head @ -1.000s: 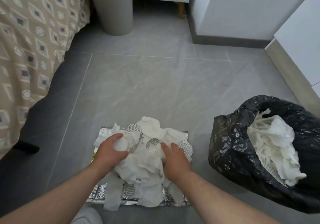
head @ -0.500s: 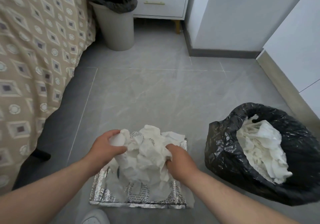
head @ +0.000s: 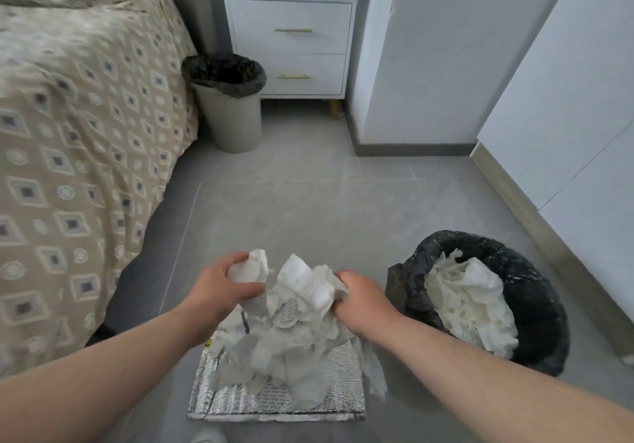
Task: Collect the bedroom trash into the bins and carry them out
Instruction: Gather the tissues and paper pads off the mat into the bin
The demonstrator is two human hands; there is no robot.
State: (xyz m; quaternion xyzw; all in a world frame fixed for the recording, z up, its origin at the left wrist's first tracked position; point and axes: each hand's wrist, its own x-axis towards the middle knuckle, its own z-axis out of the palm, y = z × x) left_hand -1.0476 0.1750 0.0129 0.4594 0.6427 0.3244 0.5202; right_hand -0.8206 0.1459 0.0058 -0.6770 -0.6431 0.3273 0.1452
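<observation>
A wad of crumpled white paper trash (head: 288,336) hangs between my two hands above a silver foil bag (head: 274,405) lying flat on the floor. My left hand (head: 219,288) grips the wad's left top, my right hand (head: 360,300) its right top. To the right, close by, a bin lined with a black bag (head: 535,305) is heaped with more white paper. A second grey bin (head: 233,116) with a black liner stands further off beside the bed.
A bed with a patterned beige cover (head: 75,168) fills the left side. A white nightstand (head: 291,44) stands at the back, behind the grey bin. White cabinet fronts (head: 566,133) run along the right. Grey floor tiles (head: 302,216) lie between me and the grey bin.
Both hands closed on the paper pile and raised it off the foil bag. The view tilted up, bringing the nightstand and whole grey bin into sight.
</observation>
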